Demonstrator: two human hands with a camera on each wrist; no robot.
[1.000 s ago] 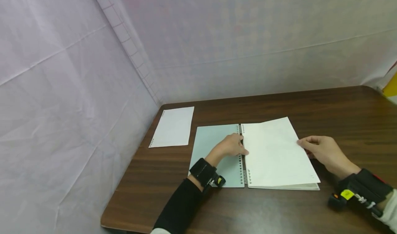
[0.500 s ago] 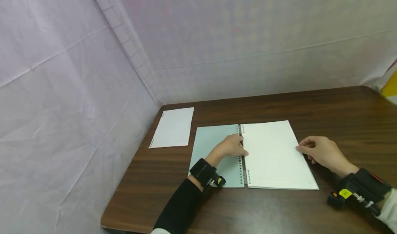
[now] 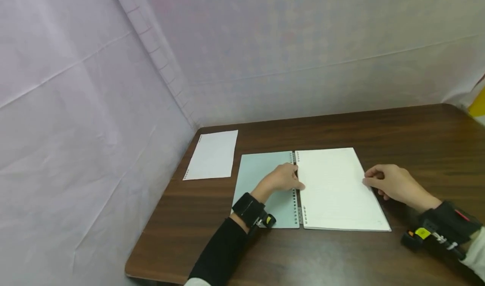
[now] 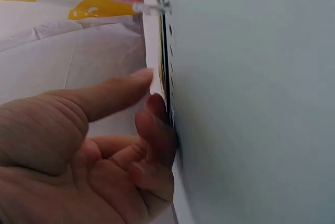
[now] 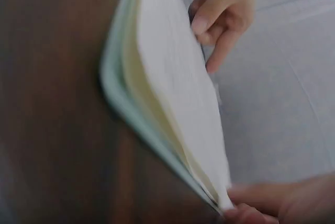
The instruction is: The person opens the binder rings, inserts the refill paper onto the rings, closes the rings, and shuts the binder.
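While one second ago the top sheet of the open loose-leaf binder (image 3: 310, 189) was lifted and bowed at its outer edge, it now lies flat on the page stack (image 3: 339, 189), so I judge that the sheet is seated again on the rings. The binder lies open near the middle of the wooden table (image 3: 417, 138). The left hand (image 3: 282, 180) stays at the ring spine (image 3: 297, 189), with thumb and index fingertip against the binding; I cannot tell whether they pinch something. The right hand (image 3: 392, 183), fingers curled, pinches the outer edge of the pages. A single punched sheet (image 3: 212, 154) lies apart at the far left corner, close to the table edge and the cloth wall (image 3: 75, 130). Free tabletop shows behind the binder and on the right side; the front edge is near.
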